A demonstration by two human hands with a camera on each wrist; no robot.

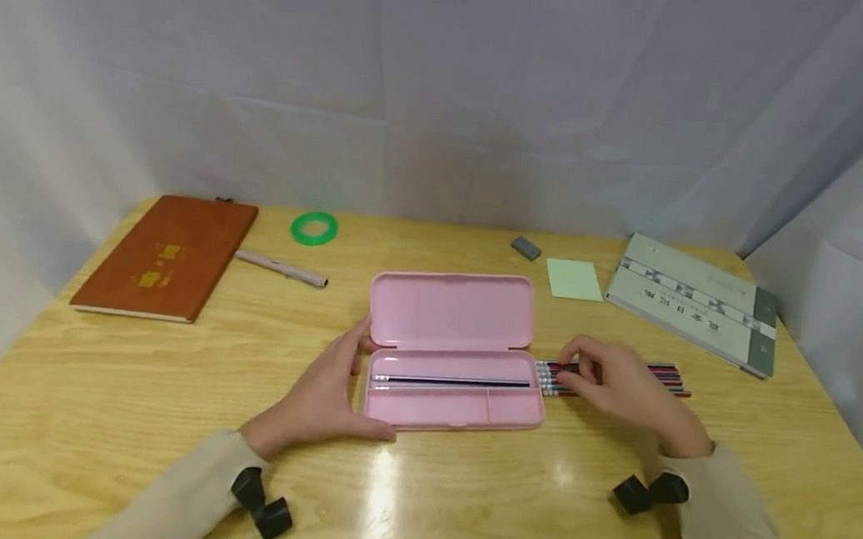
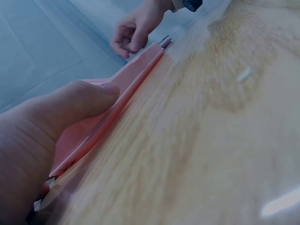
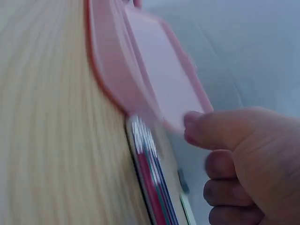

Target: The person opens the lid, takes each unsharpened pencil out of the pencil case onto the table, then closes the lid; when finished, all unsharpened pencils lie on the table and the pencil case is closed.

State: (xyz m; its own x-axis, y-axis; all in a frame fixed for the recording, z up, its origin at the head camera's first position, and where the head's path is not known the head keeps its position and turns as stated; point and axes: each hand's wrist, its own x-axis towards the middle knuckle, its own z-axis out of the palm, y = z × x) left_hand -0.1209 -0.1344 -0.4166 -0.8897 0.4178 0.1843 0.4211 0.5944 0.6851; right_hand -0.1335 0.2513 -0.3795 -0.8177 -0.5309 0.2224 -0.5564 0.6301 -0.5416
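Note:
A pink pencil case (image 1: 425,411) lies with its lid (image 1: 451,313) folded back. At least one dark pencil (image 1: 461,381) lies in its long compartment. My left hand (image 1: 321,391) grips the case's left end, thumb along the front edge and fingers at the back-left side. In the left wrist view, that thumb (image 2: 89,101) presses on the pink rim. Right of the case, my right hand (image 1: 611,382) hovers over a bundle of striped pencils (image 1: 668,378), thumb and index finger apart. Nothing shows between its fingers in the right wrist view, where the pencils (image 3: 152,180) lie beside the case.
On the left lie a brown notebook (image 1: 169,259), a pale pen (image 1: 281,268) and a green tape ring (image 1: 298,228). Back right are a grey eraser (image 1: 526,248), a light green sticky-note pad (image 1: 574,279) and a grey-green notebook (image 1: 688,300). A white curtain (image 1: 444,95) hangs behind the table.

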